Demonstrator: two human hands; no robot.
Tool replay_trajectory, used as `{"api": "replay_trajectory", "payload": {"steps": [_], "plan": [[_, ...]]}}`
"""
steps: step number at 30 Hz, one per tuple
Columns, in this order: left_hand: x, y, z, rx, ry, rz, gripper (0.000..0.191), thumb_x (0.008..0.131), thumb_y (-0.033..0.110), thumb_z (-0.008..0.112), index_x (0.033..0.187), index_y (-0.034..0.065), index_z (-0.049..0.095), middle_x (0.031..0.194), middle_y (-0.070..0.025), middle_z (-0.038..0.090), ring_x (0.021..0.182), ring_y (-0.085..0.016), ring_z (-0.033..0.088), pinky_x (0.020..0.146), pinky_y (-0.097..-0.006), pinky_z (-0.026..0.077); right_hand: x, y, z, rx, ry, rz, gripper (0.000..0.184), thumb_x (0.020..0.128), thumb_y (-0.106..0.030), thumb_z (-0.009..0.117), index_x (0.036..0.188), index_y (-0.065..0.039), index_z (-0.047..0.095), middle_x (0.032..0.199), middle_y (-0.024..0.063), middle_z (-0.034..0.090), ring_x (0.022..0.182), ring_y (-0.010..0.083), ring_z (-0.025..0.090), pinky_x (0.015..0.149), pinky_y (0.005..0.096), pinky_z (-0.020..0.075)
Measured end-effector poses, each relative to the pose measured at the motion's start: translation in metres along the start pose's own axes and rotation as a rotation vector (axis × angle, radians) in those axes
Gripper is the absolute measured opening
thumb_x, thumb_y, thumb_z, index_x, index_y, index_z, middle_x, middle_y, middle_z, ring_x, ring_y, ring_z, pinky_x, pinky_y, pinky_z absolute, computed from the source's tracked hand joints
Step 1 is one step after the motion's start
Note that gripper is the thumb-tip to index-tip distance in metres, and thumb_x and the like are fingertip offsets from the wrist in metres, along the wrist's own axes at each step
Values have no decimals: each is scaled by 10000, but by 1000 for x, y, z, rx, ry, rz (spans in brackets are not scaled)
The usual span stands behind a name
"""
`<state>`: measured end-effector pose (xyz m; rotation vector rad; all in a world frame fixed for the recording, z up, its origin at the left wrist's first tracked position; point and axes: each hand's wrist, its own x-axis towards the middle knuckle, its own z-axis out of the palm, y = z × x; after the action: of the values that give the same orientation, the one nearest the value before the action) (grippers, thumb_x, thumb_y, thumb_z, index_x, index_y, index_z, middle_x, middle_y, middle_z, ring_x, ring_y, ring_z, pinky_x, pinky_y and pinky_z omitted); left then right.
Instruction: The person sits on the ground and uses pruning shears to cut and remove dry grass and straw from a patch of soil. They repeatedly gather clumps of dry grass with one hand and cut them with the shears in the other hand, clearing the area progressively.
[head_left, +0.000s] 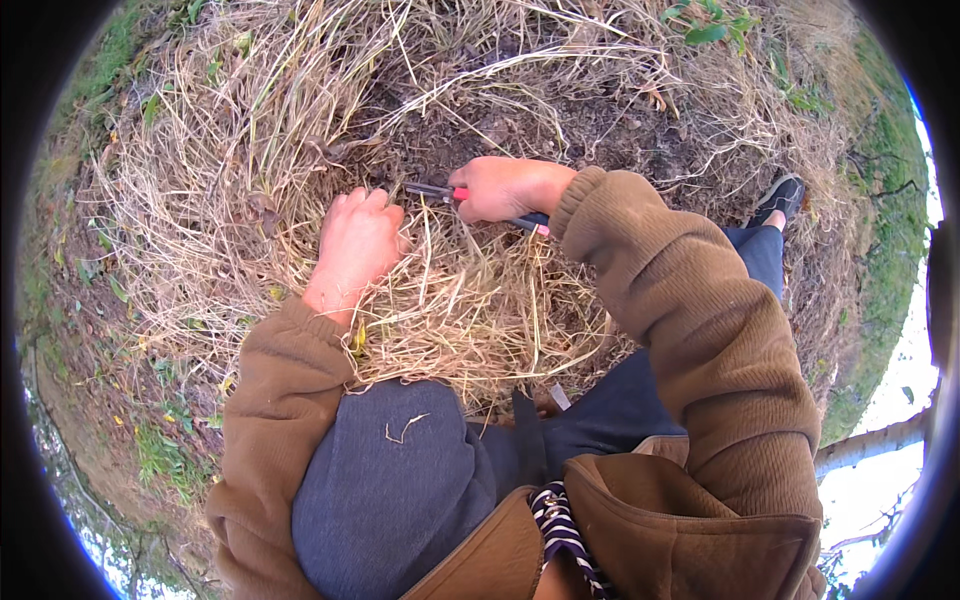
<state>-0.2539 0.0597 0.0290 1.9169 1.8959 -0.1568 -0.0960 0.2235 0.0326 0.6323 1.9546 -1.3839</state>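
My right hand (499, 189) is closed around a cutting tool with dark blades and red-and-black handles, likely pruning shears (431, 190). The blades point left, towards the dry grass beside my left hand; whether they are parted is too small to tell. My left hand (362, 238) is bent down into the dry grass (247, 195), its fingertips hidden, so what it grips cannot be seen. A heap of loose cut-looking straw (457, 315) lies between my hands and my knees. Dark bare soil (607, 135) shows beyond my right hand.
My bent leg in blue trousers (397, 450) is close below my left hand. At the right is my foot in a dark shoe (780, 199). Green leaves (709, 30) stand at the top right, and a pale tree trunk (874, 442) shows at the right rim.
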Motion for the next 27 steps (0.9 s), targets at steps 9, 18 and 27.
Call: {"api": "replay_trajectory", "payload": {"steps": [9,18,27], "plan": [[-6,-7,9,-36,142,54,145,739,206,680,813,83,654,881,-64,576,914,-262,555,789,-404,444,35,-28,12,66,75,-3,272,804,-145,572,1031,-6,629,840,170,666,780,282,634,738,387,490],[-17,-6,18,-17,238,116,78,742,174,658,729,98,655,808,-35,577,858,-226,576,772,-381,442,-46,23,33,361,217,39,134,861,-138,600,949,-48,553,768,34,545,721,149,536,697,325,456],[-27,-5,10,133,150,147,242,828,150,605,1045,70,678,1048,-84,633,1023,-249,601,908,-433,442,-189,58,103,760,511,-50,208,909,-129,583,1087,-21,581,1006,43,645,894,113,564,853,274,454]]}}
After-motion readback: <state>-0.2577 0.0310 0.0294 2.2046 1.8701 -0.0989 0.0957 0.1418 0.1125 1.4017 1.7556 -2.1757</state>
